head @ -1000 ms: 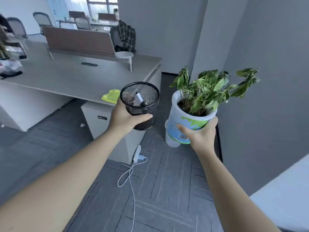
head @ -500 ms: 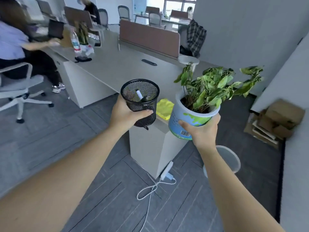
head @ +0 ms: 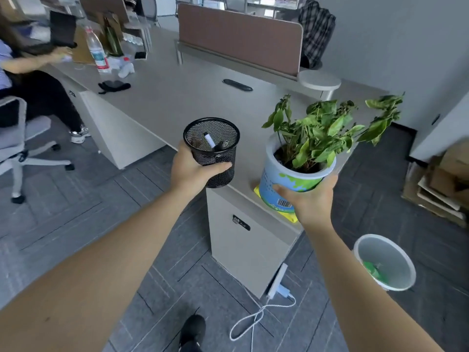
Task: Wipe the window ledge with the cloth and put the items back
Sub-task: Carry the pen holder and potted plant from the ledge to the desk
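Observation:
My left hand (head: 193, 171) grips a black mesh pen holder (head: 213, 148) with a white marker and a dark pen inside, held above the near corner of the desk (head: 177, 102). My right hand (head: 311, 199) holds a potted plant (head: 299, 158), a white pot printed blue and green with drooping green leaves, also over the desk corner. A yellow cloth (head: 286, 215) lies on the desk edge, mostly hidden under the pot. The window ledge is out of view.
A person sits at the far left on a grey office chair (head: 17, 138). Bottles (head: 97, 53) and clutter stand at the desk's far end. A brown divider (head: 241, 39) crosses the desk. A white bin (head: 384, 262) stands on the floor at right, cardboard (head: 441, 184) beyond, a power strip and cable (head: 276, 290) below.
The view has turned and closed in on the desk. Both hands, still holding the pen holder and the plant, are now over the desk corner, with the plant above the yellow cloth.

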{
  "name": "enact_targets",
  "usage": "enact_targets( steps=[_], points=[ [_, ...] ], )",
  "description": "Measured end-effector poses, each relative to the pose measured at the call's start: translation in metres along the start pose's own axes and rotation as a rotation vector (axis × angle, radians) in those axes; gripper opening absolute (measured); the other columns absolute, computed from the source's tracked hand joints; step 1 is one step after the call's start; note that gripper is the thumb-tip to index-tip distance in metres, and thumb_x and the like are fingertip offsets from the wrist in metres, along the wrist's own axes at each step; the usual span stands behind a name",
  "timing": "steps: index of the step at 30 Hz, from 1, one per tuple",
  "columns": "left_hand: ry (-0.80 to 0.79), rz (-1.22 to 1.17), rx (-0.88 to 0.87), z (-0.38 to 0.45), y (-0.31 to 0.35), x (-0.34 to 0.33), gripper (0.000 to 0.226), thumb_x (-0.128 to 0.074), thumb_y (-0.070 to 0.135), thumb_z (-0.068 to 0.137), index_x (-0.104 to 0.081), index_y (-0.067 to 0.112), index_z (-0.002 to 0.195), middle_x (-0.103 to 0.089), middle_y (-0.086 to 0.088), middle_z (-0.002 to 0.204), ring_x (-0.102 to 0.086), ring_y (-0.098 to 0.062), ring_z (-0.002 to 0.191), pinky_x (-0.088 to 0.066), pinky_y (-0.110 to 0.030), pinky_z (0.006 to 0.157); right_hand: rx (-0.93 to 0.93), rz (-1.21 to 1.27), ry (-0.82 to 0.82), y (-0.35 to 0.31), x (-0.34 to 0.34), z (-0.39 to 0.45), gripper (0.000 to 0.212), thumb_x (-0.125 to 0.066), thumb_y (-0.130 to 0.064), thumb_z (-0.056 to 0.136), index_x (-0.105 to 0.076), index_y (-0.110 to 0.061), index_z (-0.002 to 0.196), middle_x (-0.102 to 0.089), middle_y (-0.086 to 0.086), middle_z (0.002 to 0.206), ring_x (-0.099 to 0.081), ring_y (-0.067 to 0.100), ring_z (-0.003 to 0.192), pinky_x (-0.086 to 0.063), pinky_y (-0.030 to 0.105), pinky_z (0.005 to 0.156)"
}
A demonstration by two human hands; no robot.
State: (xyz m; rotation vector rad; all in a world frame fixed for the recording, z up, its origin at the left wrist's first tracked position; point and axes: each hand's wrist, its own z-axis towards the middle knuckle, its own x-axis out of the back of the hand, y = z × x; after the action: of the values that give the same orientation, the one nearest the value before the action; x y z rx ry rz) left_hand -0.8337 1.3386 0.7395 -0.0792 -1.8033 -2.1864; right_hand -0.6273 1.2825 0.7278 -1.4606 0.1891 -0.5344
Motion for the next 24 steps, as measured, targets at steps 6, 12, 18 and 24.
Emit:
enact_targets(
  steps=[6, 12, 18, 24],
  points=[
    [-0.185, 0.085, 0.085, 0.134, -0.077, -0.014, 0.082, -0.080, 0.044, 0.040, -0.060, 0.008, 0.111, -0.070, -0.003, 0.110, -0.064, -0.016, 0.105, -0.049, -0.041, 0.098, -0.112, -0.014, 0.115, 0.025, -0.089, 0.084, 0.078, -0.085, -0.007, 0.057, -0.035, -0.006, 0.117, -0.045, -0.014, 0.093, -0.047, 0.013, 0.099, -0.038, 0.017, 0.080],
    [-0.276, 0.059, 0.100, 0.219, -0.132, -0.042, 0.079, -0.079, 0.041, 0.042, -0.060, 0.006, 0.110, -0.072, -0.005, 0.107, -0.066, -0.019, 0.102, -0.051, -0.044, 0.095, -0.133, -0.067, 0.174, 0.063, -0.149, 0.151, 0.074, -0.085, -0.008, 0.058, -0.030, -0.018, 0.106, -0.044, -0.012, 0.099, -0.045, 0.010, 0.098, -0.034, -0.008, 0.063],
    [-0.314, 0.049, 0.125, 0.248, -0.173, -0.060, 0.076, -0.081, 0.035, 0.042, -0.060, 0.005, 0.109, -0.072, -0.008, 0.105, -0.067, -0.019, 0.100, -0.050, -0.045, 0.096, -0.165, -0.125, 0.180, 0.095, -0.173, 0.183, 0.080, -0.086, -0.011, 0.057, -0.034, -0.007, 0.118, -0.044, -0.003, 0.110, -0.045, 0.012, 0.101, -0.035, -0.001, 0.069],
    [-0.289, -0.004, 0.154, 0.255, -0.195, -0.065, 0.082, -0.087, 0.029, 0.041, -0.056, 0.004, 0.112, -0.069, -0.014, 0.108, -0.068, -0.023, 0.101, -0.051, -0.049, 0.095, -0.176, -0.159, 0.190, 0.112, -0.182, 0.191, 0.087, -0.086, -0.011, 0.057, -0.032, -0.004, 0.125, -0.044, -0.003, 0.113, -0.045, 0.010, 0.102, -0.029, -0.014, 0.066]
  ],
)
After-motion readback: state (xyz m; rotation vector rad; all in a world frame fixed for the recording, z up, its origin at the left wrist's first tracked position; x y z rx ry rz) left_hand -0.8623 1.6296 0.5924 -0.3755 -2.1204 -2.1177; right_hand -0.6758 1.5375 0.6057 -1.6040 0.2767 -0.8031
